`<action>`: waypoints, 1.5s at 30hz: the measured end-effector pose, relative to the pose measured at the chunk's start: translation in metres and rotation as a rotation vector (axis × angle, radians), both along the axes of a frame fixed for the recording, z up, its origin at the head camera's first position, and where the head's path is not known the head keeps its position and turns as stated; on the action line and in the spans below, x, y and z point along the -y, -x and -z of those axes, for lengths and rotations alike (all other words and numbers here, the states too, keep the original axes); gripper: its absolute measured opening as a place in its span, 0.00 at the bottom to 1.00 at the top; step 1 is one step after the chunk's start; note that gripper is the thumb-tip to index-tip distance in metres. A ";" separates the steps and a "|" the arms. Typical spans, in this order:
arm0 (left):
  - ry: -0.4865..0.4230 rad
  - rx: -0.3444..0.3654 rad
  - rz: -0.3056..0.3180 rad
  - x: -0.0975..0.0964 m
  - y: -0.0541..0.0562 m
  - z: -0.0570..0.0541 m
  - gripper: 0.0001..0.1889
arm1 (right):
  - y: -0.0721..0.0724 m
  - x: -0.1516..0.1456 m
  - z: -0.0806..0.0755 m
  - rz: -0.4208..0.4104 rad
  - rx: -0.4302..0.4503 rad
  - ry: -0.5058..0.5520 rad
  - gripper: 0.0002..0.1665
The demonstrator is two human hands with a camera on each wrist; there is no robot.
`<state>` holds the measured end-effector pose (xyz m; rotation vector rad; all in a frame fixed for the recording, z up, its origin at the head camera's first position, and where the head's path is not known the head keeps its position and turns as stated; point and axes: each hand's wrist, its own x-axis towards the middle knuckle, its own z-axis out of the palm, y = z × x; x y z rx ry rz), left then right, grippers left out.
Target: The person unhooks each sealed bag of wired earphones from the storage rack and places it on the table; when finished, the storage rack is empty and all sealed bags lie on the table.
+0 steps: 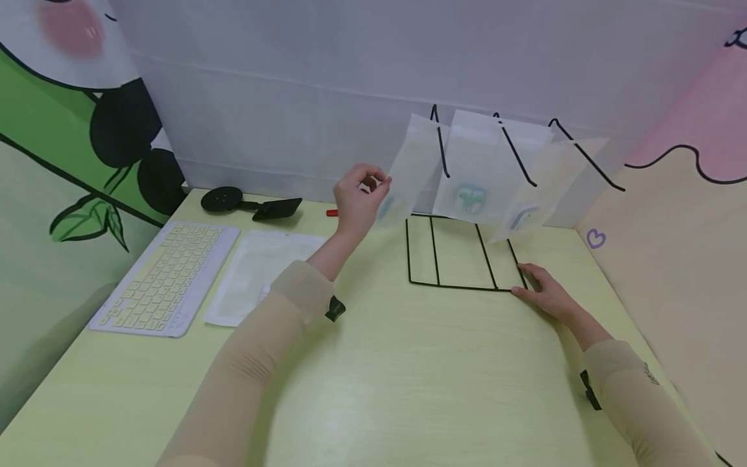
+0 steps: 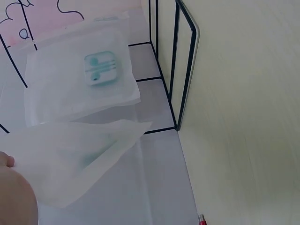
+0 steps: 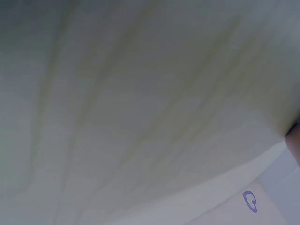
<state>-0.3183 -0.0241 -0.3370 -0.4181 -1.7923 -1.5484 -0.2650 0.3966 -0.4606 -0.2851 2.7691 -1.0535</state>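
Note:
A black wire rack [image 1: 463, 287] stands on the table's right half, its prongs reaching forward above its base. Frosted bags hang on the prongs. The middle bag [image 1: 496, 149] shows a teal-tinted earphone case [image 2: 101, 69] through its front. To its right hangs another bag [image 1: 543, 188], and the leftmost bag [image 1: 411, 155] tilts outward. My left hand [image 1: 360, 202] pinches that leftmost bag's outer edge between thumb and curled fingers. At the base's front right corner, my right hand [image 1: 548, 293] holds the wire with thumb and fingertips. Pale sleeve-like fabric [image 3: 140, 117] fills most of the right wrist view.
A white keyboard [image 1: 169, 279] lies on the left. Beside it is a flat frosted bag [image 1: 239, 279], partly behind the left forearm. A black folding stand [image 1: 274, 209] lies behind them, and a red pen [image 1: 332, 213] shows beside the left hand. Fabric walls [image 1: 280, 130] enclose the table.

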 end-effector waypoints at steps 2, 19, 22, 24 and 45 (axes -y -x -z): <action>-0.007 -0.018 -0.002 0.001 0.003 0.004 0.04 | 0.001 -0.001 0.001 0.001 0.000 -0.004 0.46; -0.033 -0.034 0.006 -0.001 -0.015 0.005 0.03 | -0.003 -0.002 -0.001 0.007 0.024 -0.010 0.47; -0.026 -0.046 -0.006 -0.002 -0.019 0.005 0.02 | -0.003 -0.003 -0.001 0.009 0.029 -0.014 0.48; -0.026 -0.053 -0.017 -0.002 -0.022 0.004 0.03 | -0.003 -0.002 -0.001 0.007 0.029 -0.015 0.48; -0.010 -0.071 -0.039 0.003 -0.060 -0.016 0.03 | 0.000 0.002 -0.004 0.024 0.027 -0.035 0.47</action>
